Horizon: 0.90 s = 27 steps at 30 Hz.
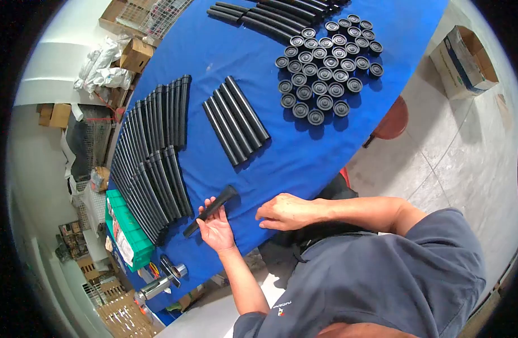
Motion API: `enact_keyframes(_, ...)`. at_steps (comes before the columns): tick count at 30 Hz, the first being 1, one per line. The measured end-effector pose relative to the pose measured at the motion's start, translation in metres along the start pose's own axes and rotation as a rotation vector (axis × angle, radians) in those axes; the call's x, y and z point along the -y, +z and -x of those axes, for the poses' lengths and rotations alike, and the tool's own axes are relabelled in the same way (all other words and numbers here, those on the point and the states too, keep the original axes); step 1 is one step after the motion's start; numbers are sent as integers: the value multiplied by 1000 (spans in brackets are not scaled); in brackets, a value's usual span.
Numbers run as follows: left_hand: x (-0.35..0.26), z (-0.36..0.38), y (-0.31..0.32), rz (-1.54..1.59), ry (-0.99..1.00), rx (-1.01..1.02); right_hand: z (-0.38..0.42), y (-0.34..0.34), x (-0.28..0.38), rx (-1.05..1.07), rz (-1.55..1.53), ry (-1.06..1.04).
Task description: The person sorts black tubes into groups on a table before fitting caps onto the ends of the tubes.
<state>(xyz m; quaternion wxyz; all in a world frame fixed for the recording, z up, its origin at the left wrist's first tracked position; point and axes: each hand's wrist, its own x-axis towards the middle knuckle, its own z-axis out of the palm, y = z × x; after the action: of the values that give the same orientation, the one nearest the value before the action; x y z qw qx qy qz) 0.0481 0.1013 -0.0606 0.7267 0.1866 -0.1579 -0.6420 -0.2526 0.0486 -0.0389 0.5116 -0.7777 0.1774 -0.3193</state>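
Note:
My left hand [217,228] is wrapped loosely, palm up, round a black tube [210,210] with a wider flared end at its upper right. To its right, my right hand [282,212] rests on the blue cloth [253,186] near the table edge, its fingers curled and anything under them hidden. Several plain black tubes [236,121] lie side by side beyond my hands. Many black tubes with wider ends [152,152] are laid in overlapping rows at the left. Round black caps [325,73] stand in a cluster at the upper right.
A green bin [136,248] and a metal device [162,280] sit at the table's left edge. More black tubes [270,21] lie at the far end. On the floor to the right are a red-brown stool [392,119] and an open cardboard box [459,67].

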Motion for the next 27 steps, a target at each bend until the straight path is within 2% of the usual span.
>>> enact_keyframes(2, 1, -1, 1, 6, -8, 41, 0, 1, 0, 2, 12, 10)
enact_keyframes(8, -3, -2, -6, -48, 5, -6, 1, 2, 0, -28, 46, 6)
enact_keyframes(10, -2, -4, -6, -70, 5, 16, 0, 1, 1, 21, 50, 50)
enact_keyframes(14, 0, -3, -6, -72, 21, -12, 0, 3, 1, -12, 69, 35)
enact_keyframes(18, 0, -1, -4, -45, 24, -39, -4, -1, 9, 25, 53, 126)
enact_keyframes(23, 3, -1, 0, -13, 44, -74, -8, -1, 5, 49, 19, 103)
enact_keyframes(27, 2, -1, -2, 24, 28, -75, -20, -18, 7, 261, -38, 204)
